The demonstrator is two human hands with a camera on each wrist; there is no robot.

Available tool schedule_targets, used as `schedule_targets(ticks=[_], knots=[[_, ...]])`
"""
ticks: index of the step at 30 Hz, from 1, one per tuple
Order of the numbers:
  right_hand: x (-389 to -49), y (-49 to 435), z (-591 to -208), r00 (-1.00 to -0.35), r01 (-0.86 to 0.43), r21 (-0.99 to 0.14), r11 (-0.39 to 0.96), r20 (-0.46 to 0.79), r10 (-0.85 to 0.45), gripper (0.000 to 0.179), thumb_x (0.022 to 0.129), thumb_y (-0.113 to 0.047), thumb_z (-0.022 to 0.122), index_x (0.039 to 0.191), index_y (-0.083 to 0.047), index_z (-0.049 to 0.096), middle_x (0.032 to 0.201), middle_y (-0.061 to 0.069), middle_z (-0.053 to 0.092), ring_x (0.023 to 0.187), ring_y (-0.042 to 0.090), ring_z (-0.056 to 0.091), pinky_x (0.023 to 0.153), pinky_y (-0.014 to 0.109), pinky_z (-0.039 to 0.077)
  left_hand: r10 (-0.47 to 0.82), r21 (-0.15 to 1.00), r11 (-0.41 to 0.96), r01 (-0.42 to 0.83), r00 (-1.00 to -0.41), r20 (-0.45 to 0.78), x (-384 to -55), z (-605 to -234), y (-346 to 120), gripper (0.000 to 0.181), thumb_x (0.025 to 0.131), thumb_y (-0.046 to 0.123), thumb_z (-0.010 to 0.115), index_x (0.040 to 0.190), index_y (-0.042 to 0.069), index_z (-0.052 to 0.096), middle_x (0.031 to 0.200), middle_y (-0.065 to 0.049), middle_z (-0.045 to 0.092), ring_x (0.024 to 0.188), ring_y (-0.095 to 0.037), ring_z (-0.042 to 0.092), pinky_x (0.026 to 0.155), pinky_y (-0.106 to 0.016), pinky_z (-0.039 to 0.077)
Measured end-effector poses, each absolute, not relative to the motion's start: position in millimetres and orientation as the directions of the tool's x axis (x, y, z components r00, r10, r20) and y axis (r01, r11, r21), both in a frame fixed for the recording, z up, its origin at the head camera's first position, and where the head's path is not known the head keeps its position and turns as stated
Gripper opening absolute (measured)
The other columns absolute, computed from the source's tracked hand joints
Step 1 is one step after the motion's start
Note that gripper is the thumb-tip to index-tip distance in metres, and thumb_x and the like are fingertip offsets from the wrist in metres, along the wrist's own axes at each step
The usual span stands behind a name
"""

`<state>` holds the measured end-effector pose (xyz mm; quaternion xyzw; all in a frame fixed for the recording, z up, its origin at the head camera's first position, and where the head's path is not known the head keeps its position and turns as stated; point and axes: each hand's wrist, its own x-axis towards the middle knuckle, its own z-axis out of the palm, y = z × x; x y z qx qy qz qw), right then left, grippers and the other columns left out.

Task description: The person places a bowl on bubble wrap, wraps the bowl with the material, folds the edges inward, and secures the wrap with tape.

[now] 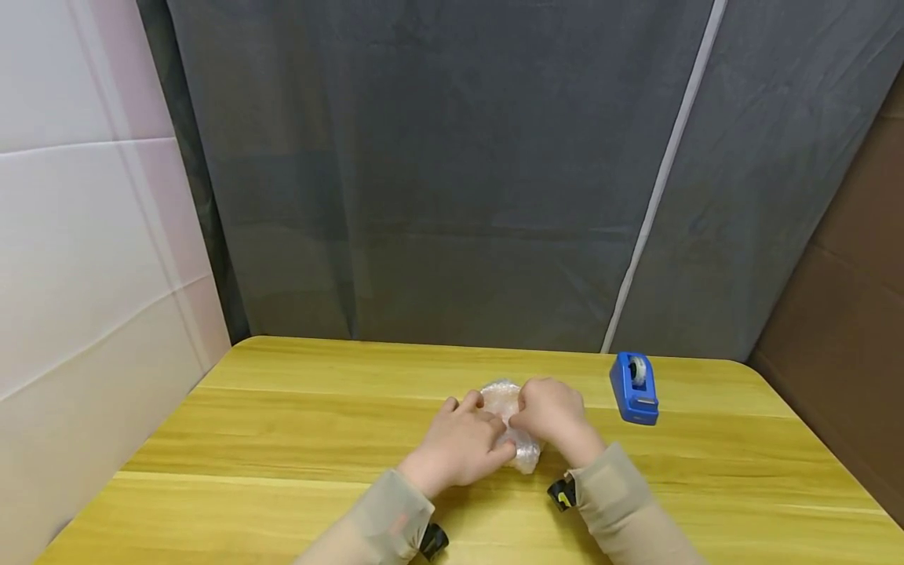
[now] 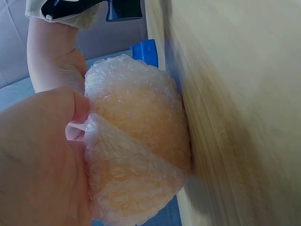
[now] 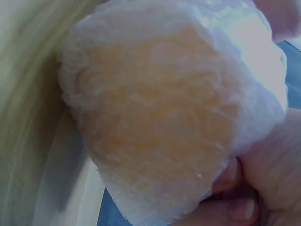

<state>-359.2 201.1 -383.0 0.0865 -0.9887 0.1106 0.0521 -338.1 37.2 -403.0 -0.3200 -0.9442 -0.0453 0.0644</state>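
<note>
A rounded, orange-tinted object wrapped in clear bubble wrap [image 1: 526, 451] sits on the wooden table between both hands. In the left wrist view, a diagonal fold crosses the bubble-wrapped bundle [image 2: 136, 141], and the wrap hides what is inside. Reaching over it from the left, my left hand [image 1: 462, 443] rests spread fingers on its top, with the thumb along the near side. My right hand [image 1: 554, 412] is at its right upper side, fingers curled in and pinching at the wrap. Curled fingertips [image 3: 242, 209] show against the bundle's edge in the right wrist view.
A blue tape dispenser [image 1: 636, 392] with a roll of clear tape stands to the right, past the right hand. The wooden table [image 1: 282, 439] ends at a grey curtain [image 1: 452, 173] behind. A white panel [image 1: 92, 196] flanks it left, a brown one [image 1: 840, 290] right.
</note>
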Motion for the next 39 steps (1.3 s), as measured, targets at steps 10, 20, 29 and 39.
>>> schedule_targets(ticks=[10, 20, 29, 39], knots=[[-362, 195, -385, -0.977, -0.174, -0.149, 0.973, 0.147, -0.152, 0.036, 0.075, -0.029, 0.074, 0.052, -0.018, 0.048, 0.054, -0.002, 0.046, 0.053, 0.016, 0.045, 0.046, 0.034, 0.037, 0.593, 0.131, 0.773, 0.621, -0.78, 0.201, -339, -401, 35, 0.036, 0.094, 0.047, 0.045, 0.079, 0.019, 0.062, 0.093, 0.004, 0.068, 0.116, -0.024, 0.049, 0.095, -0.047, 0.042], [-362, 187, -381, -0.977, -0.178, -0.133, 0.975, 0.146, -0.158, 0.031, 0.075, -0.026, 0.072, 0.053, -0.018, 0.051, 0.057, -0.002, 0.05, 0.055, 0.017, 0.049, 0.048, 0.038, 0.041, 0.589, 0.122, 0.772, 0.624, -0.774, 0.232, -340, -400, 30, 0.047, 0.095, 0.047, 0.044, 0.117, 0.015, 0.069, 0.114, 0.002, 0.068, 0.118, -0.025, 0.052, 0.095, -0.049, 0.045], [-363, 186, -378, -0.978, -0.186, -0.135, 0.973, 0.121, -0.17, 0.036, 0.08, -0.029, 0.07, 0.053, -0.017, 0.05, 0.056, -0.001, 0.047, 0.054, 0.016, 0.047, 0.047, 0.035, 0.039, 0.567, 0.081, 0.811, 0.579, -0.813, 0.13, -342, -400, 31, 0.051, 0.095, 0.052, 0.035, 0.116, 0.024, 0.071, 0.124, 0.007, 0.059, 0.122, -0.02, 0.044, 0.094, -0.059, 0.039], [-369, 186, -365, -0.98, -0.194, 0.051, 0.98, -0.041, -0.192, 0.015, 0.081, -0.021, 0.072, 0.072, -0.015, 0.061, 0.068, 0.001, 0.054, 0.062, 0.019, 0.051, 0.057, 0.041, 0.047, 0.583, 0.114, 0.801, 0.587, -0.809, 0.073, -343, -402, 43, 0.05, 0.094, 0.051, 0.036, 0.106, 0.022, 0.074, 0.126, 0.008, 0.056, 0.128, -0.024, 0.038, 0.094, -0.058, 0.037]])
